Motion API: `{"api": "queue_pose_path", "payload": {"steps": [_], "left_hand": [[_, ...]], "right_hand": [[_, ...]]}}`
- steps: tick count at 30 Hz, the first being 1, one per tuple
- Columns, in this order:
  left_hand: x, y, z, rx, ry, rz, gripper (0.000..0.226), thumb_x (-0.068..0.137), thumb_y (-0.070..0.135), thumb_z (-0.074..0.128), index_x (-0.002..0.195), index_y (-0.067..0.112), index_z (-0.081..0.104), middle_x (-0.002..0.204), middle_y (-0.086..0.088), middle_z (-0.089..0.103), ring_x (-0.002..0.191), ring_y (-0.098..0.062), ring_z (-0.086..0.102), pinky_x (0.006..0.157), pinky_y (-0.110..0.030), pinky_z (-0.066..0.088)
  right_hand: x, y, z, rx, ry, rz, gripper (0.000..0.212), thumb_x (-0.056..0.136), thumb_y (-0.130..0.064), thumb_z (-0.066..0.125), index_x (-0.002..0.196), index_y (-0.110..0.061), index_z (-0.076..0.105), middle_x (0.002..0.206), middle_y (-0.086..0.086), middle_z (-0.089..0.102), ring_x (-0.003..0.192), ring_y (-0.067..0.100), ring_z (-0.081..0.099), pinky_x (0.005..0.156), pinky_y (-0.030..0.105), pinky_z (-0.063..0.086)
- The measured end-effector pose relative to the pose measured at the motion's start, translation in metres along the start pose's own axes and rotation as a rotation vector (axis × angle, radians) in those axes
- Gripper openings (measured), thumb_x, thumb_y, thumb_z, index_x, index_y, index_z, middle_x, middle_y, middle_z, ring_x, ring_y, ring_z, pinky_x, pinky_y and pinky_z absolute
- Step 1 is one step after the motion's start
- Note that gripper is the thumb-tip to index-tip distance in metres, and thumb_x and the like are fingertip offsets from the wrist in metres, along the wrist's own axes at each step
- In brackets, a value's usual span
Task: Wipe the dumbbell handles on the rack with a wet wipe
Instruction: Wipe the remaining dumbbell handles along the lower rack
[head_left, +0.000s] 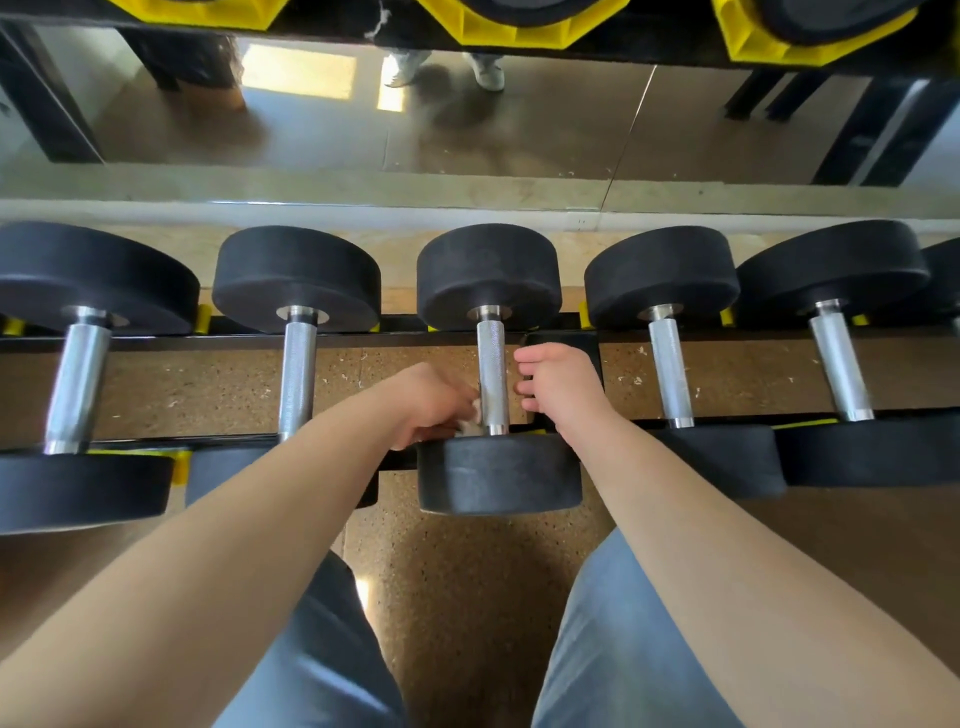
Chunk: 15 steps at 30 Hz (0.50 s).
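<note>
Pinching a white wipe (471, 414), the left hand (431, 402) holds it against the near end of the middle dumbbell's handle (491, 364) from 9 o'clock. The right hand (561, 387) sits just beside the handle at 3 o'clock, fingers loosely spread and holding nothing. This dumbbell lies across the rack (249, 339) at frame centre, with two other dumbbells (297, 364) on each side.

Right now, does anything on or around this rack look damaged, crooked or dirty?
Nothing looks damaged or crooked: the dumbbells lie side by side across the rack. Only the brown floor under the handles carries scattered pale flecks, which look like debris rather than pattern.
</note>
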<state>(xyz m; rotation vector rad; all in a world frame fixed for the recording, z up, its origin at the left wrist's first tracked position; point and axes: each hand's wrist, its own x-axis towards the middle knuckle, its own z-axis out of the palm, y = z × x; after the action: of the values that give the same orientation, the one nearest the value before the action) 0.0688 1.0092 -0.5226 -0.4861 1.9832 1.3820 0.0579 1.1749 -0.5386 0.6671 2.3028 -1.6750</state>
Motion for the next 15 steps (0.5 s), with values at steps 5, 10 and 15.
{"api": "queue_pose_path", "payload": {"steps": [5, 10, 15], "left_hand": [[0.020, 0.020, 0.001, -0.637, 0.118, 0.129, 0.020, 0.092, -0.007, 0.066, 0.105, 0.008, 0.070, 0.106, -0.008, 0.074, 0.104, -0.019, 0.071, 0.073, -0.022, 0.059], [0.009, -0.008, -0.002, -0.150, 0.018, 0.229, 0.010, 0.082, 0.009, 0.082, 0.091, 0.012, 0.079, 0.096, -0.002, 0.079, 0.101, -0.017, 0.073, 0.087, -0.029, 0.058], [-0.001, -0.012, 0.001, 0.203, -0.005, 0.324, 0.010, 0.075, 0.012, 0.089, 0.077, 0.019, 0.082, 0.082, 0.008, 0.078, 0.087, -0.011, 0.072, 0.086, -0.026, 0.055]], "right_hand": [[-0.003, 0.001, 0.006, -0.215, 0.034, -0.109, 0.036, 0.096, -0.007, 0.054, 0.095, -0.038, 0.073, 0.119, -0.001, 0.071, 0.108, 0.021, 0.069, 0.095, 0.046, 0.059], [-0.007, -0.003, 0.007, -0.353, -0.005, -0.155, 0.027, 0.097, -0.013, 0.053, 0.105, -0.032, 0.071, 0.110, -0.003, 0.071, 0.101, 0.020, 0.069, 0.092, 0.045, 0.060], [-0.005, -0.003, 0.009, -0.361, -0.005, -0.152, 0.025, 0.096, -0.014, 0.057, 0.106, -0.031, 0.072, 0.108, -0.005, 0.072, 0.098, 0.018, 0.071, 0.091, 0.044, 0.060]]}}
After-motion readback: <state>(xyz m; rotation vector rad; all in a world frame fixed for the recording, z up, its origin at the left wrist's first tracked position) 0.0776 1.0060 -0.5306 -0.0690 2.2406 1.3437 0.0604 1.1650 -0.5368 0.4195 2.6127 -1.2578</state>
